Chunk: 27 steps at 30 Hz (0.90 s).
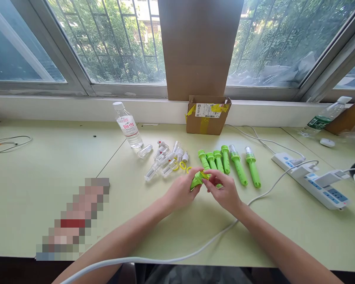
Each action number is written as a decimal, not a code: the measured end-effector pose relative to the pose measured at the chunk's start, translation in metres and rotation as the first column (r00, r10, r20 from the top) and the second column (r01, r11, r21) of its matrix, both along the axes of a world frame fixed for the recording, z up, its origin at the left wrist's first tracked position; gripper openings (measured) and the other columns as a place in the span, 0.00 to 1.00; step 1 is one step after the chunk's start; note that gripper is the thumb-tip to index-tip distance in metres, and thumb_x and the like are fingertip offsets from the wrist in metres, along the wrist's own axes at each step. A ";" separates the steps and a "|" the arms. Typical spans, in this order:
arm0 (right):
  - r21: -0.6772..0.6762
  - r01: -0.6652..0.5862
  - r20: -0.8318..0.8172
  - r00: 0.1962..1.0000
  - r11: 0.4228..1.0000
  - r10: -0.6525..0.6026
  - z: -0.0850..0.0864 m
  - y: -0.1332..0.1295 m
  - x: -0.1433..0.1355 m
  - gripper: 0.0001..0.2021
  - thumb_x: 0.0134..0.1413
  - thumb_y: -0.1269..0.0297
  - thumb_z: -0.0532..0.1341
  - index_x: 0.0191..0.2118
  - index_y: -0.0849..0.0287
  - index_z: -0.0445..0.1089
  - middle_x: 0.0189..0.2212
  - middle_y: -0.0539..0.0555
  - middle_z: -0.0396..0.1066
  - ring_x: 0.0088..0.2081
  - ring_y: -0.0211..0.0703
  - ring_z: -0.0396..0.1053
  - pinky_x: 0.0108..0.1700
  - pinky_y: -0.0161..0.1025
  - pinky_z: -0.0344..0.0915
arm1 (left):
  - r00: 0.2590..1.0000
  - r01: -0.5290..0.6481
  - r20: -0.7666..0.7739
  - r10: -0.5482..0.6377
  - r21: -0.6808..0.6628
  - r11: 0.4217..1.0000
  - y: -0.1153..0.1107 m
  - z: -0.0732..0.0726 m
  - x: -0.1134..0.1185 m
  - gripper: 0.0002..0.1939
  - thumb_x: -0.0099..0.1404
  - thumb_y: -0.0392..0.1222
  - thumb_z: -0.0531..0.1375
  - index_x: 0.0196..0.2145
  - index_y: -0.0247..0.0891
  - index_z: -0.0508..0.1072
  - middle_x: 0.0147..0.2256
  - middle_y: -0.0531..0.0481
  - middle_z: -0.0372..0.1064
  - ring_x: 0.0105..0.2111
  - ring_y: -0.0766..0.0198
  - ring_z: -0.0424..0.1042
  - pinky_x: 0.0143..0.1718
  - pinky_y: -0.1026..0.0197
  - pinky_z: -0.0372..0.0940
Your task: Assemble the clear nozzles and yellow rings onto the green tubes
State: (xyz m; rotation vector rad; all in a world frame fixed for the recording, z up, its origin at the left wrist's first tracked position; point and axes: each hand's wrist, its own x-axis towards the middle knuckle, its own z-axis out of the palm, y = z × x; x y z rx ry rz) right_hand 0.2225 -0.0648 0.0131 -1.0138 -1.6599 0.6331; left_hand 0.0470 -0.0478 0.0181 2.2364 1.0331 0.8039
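Green handle (196,180): held over the table (47,185), just in front of the row of green handles (214,159).
Left hand (180,193): fingers closed around the handle's lower part, top end tilted up and to the right.
Right hand (225,192): fingertips pinched at the handle's top end, where a bit of yellow shows; it looks like one of the yellow rings (182,165), but it is too small to be sure.
Step in hand: by the look of it, something is being fitted at the top of the handle.
Doing it well: keep the left grip steady and low on the handle so the top stays free; bring the piece on square to the end rather than at a slant; work close above the table so a dropped part does not roll off.
Nearby: clear tubes (162,159) lie in a loose heap to the left of the row; two finished sticks (245,167) with clear caps lie to its right.
Watch for: the white cable (195,248) runs under the right wrist and could snag.
Behind: bottle (127,125), cardboard box (207,114), power strip (313,181).
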 end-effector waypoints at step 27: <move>-0.034 0.022 -0.027 0.999 0.999 -0.023 0.000 -0.002 -0.001 0.07 0.53 0.64 0.64 0.37 0.57 0.66 0.22 0.47 0.67 0.21 0.35 0.67 0.25 0.33 0.68 | 0.956 -0.115 -0.245 0.164 0.204 0.972 0.004 -0.001 -0.004 0.15 0.67 0.45 0.54 0.50 0.40 0.62 0.33 0.50 0.74 0.29 0.61 0.73 0.28 0.64 0.60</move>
